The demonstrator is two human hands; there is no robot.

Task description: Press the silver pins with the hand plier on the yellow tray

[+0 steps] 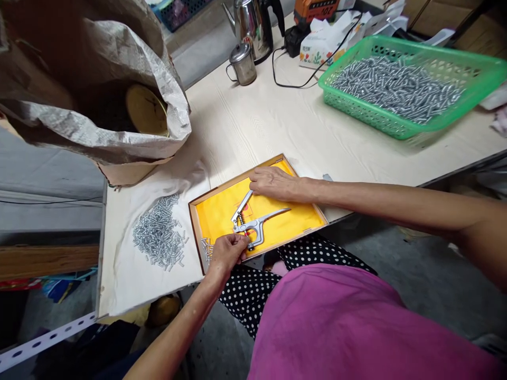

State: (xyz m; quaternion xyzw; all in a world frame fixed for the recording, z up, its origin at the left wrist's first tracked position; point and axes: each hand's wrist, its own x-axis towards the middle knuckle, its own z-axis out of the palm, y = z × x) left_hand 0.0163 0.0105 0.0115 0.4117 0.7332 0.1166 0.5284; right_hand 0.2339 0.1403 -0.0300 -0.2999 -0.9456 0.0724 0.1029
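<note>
A silver plier-like press tool [255,221] lies on a shallow wooden tray lined with yellow cloth [222,211]. My left hand [227,252] pinches at the tool's jaw end, fingers closed on a small metal piece there. My right hand [273,183] rests on the upper handle of the tool. A few small metal pieces [206,248] lie in the tray's near left corner. A pile of small silver cylinders [158,237] sits on white cloth to the left of the tray.
A green plastic basket [467,113] full of silver cylinders stands at the back right. A big grey sack [99,79] stands at the back left. A steel cup [242,63], a kettle [253,24] and a tissue pack [320,47] sit at the far edge.
</note>
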